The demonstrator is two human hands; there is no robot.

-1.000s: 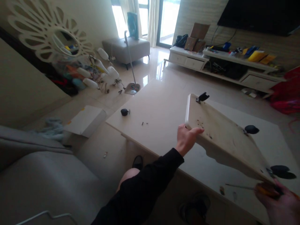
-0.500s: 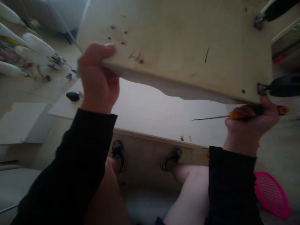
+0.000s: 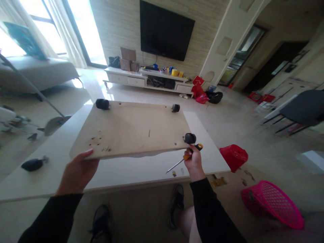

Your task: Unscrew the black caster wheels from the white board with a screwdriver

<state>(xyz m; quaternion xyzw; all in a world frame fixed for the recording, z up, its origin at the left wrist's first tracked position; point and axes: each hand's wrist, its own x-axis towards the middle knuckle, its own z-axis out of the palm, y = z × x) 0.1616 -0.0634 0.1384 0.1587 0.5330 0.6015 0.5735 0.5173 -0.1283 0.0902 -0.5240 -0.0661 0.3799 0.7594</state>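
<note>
Board point(image 3: 131, 126) slid to mid-frame, your left hand point(image 3: 78, 172) pinching it, right hand point(image 3: 194, 164) clutching screwdriver point(image 3: 186, 157); probably repositioning, next needs steady support.

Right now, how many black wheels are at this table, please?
4: far-left wheel, far-right wheel, near-right wheel on the board; loose wheel on the table. Others may hide.
</note>
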